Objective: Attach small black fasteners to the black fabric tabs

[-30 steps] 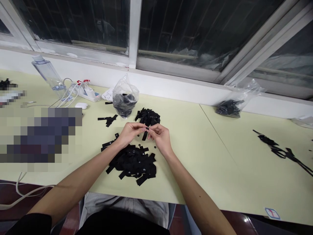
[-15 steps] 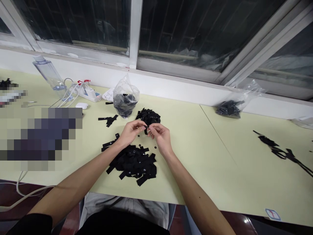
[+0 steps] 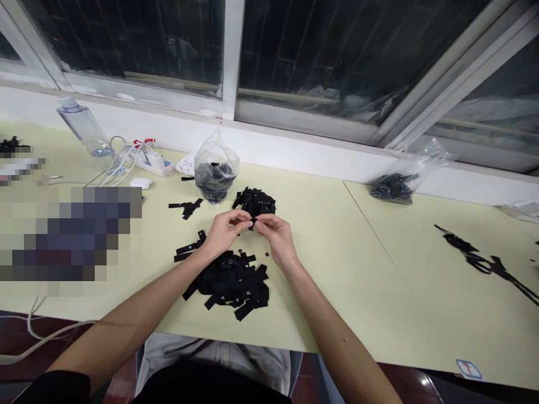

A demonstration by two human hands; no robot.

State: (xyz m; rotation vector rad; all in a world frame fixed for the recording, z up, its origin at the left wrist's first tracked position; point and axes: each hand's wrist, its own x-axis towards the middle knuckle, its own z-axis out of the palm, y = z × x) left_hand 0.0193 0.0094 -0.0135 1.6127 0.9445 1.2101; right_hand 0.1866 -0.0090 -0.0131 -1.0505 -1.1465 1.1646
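Note:
Between my two hands is a small black fabric strip (image 3: 252,223), pinched at the fingertips. My left hand (image 3: 227,229) closes thumb and forefinger on its left side, and my right hand (image 3: 275,231) does the same on the right. Just beyond the fingers lies a heap of black fabric pieces (image 3: 256,201). Nearer my body, partly under my left forearm, spreads a larger pile of black fabric strips (image 3: 236,280), some with small white letters. Small black rings (image 3: 266,254) lie on the table near my hands. Fingers hide most of the held strip.
Behind the heap stands a clear plastic bag (image 3: 217,168) with black pieces inside. Loose strips (image 3: 187,207) lie left of it. Farther left are a power strip (image 3: 155,163) with cables, a white case (image 3: 140,183) and a water bottle (image 3: 86,129). Another bag (image 3: 393,188) and black straps (image 3: 484,261) lie right.
My fingertips have drawn closer around the black strip, and less of it hangs below them. The piles and bags stay where they were.

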